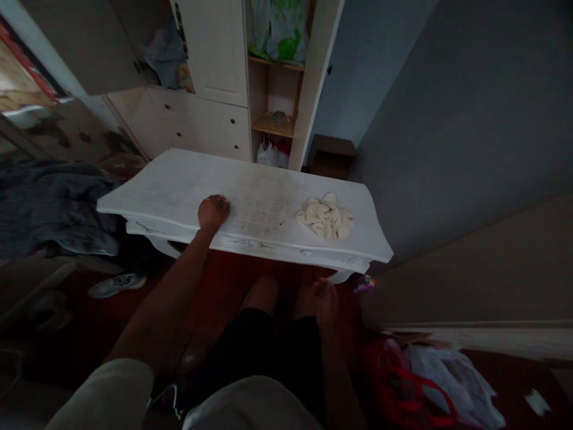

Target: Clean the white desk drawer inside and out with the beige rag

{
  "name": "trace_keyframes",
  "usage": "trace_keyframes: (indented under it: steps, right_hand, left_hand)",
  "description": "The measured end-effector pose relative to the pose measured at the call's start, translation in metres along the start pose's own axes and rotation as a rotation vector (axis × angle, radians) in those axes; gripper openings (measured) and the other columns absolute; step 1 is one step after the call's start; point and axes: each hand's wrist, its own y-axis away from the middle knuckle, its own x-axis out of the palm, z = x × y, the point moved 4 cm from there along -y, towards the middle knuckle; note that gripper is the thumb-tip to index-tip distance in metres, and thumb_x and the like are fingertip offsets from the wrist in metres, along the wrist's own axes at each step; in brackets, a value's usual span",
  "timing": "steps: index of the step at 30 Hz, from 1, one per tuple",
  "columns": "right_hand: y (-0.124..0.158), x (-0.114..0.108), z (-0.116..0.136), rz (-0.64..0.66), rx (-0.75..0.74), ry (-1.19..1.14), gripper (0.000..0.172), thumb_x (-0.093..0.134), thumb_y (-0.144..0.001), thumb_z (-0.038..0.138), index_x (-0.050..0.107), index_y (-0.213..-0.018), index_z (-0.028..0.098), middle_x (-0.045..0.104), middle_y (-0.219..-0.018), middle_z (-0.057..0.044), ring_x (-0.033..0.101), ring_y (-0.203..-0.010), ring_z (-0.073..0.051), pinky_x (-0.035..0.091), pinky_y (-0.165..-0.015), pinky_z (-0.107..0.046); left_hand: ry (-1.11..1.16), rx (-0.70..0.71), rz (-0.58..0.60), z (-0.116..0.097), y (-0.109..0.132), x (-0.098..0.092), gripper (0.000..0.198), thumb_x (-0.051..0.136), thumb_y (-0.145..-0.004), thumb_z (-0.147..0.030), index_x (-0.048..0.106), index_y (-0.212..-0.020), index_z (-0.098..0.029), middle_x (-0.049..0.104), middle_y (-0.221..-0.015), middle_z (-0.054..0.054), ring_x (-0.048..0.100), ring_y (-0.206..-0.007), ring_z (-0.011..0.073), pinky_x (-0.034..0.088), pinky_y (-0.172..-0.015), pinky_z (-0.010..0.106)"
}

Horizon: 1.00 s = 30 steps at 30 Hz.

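Note:
A white table with curved edges stands in front of me, its top smudged grey and brown across the middle. My left hand rests on the left half of the tabletop, fingers curled under; whatever they may hold is hidden. On the right half lies a crumpled cream cloth, apart from both hands. My right hand hangs below the front edge, close to my thigh. Its fingers look curled in, and nothing shows in them.
Behind the table is a white wardrobe with open doors and drawers. Dark clothing is heaped at left, above a shoe. A brown box stands behind. Red and white bags lie at lower right.

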Motion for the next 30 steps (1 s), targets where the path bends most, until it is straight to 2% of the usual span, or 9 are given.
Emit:
trace_keyframes:
  steps: [2,4,8,12,17,20,25,30]
  right_hand:
    - [0.012,0.016,-0.023,0.127,0.156,0.067,0.055,0.071,-0.068,0.067,0.068,-0.09,0.016,0.073,-0.077,-0.007,0.067,-0.062,-0.017,0.051,-0.058,-0.029]
    - [0.016,0.029,-0.03,0.235,0.206,0.105,0.057,0.072,-0.069,0.066,0.069,-0.097,0.016,0.075,-0.085,-0.008,0.069,-0.066,-0.018,0.051,-0.058,-0.028]
    - [-0.001,0.047,-0.012,0.301,0.251,0.061,0.05,0.071,-0.074,0.062,0.066,-0.103,0.021,0.075,-0.092,-0.006,0.07,-0.071,-0.018,0.055,-0.06,-0.029]
    - [-0.026,0.069,0.007,0.303,0.474,-0.018,0.041,0.057,-0.086,0.061,0.061,-0.096,0.022,0.075,-0.093,-0.006,0.07,-0.075,-0.019,0.057,-0.065,-0.033]
    - [-0.039,0.096,0.012,0.437,0.708,-0.175,0.036,0.044,-0.094,0.047,0.061,-0.104,0.016,0.075,-0.1,-0.01,0.069,-0.074,-0.018,0.055,-0.063,-0.031]
    - [-0.044,0.103,0.012,0.505,0.783,-0.331,0.029,0.049,-0.089,0.037,0.06,-0.104,0.014,0.074,-0.092,-0.009,0.065,-0.067,-0.014,0.051,-0.056,-0.025]
    - [-0.056,0.105,0.009,0.548,0.816,-0.354,0.012,0.056,-0.08,0.027,0.057,-0.087,0.017,0.066,-0.064,0.001,0.05,-0.046,-0.009,0.038,-0.041,-0.018]
    - [-0.053,0.105,0.004,0.565,0.79,-0.376,0.017,0.06,-0.076,0.032,0.058,-0.08,0.017,0.05,-0.045,0.009,0.038,-0.037,-0.006,0.03,-0.037,-0.015]
  left_hand:
    - [0.017,0.006,-0.009,-0.001,0.001,-0.002,0.035,0.048,-0.084,-0.03,0.071,-0.106,-0.017,0.07,-0.117,0.012,0.064,-0.109,0.0267,0.049,-0.094,0.036]
    - [0.023,0.005,-0.007,-0.002,0.003,-0.004,0.034,0.047,-0.084,-0.03,0.071,-0.105,-0.018,0.071,-0.115,0.011,0.064,-0.106,0.0258,0.049,-0.092,0.034]
    - [0.009,-0.028,0.0,-0.001,0.004,-0.004,0.035,0.046,-0.085,-0.031,0.071,-0.105,-0.018,0.071,-0.115,0.011,0.064,-0.104,0.0269,0.049,-0.09,0.036]
    - [-0.015,0.008,0.013,-0.002,0.004,-0.003,0.035,0.045,-0.085,-0.031,0.072,-0.103,-0.018,0.071,-0.114,0.011,0.063,-0.105,0.0264,0.048,-0.09,0.034]
    - [-0.012,-0.019,0.001,0.0,0.003,-0.003,0.032,0.046,-0.086,-0.029,0.073,-0.102,-0.019,0.071,-0.115,0.011,0.064,-0.105,0.0259,0.049,-0.087,0.035]
    - [-0.01,-0.047,-0.005,0.001,0.003,-0.004,0.032,0.049,-0.086,-0.029,0.073,-0.103,-0.019,0.071,-0.115,0.011,0.065,-0.104,0.0277,0.05,-0.085,0.037]
    - [-0.007,-0.049,-0.006,0.0,0.003,-0.004,0.03,0.05,-0.085,-0.028,0.074,-0.102,-0.02,0.072,-0.114,0.012,0.065,-0.104,0.0288,0.05,-0.084,0.038]
    - [-0.034,-0.082,0.017,0.002,0.001,-0.003,0.033,0.048,-0.086,-0.031,0.074,-0.103,-0.019,0.073,-0.11,0.014,0.067,-0.099,0.0291,0.05,-0.079,0.037]
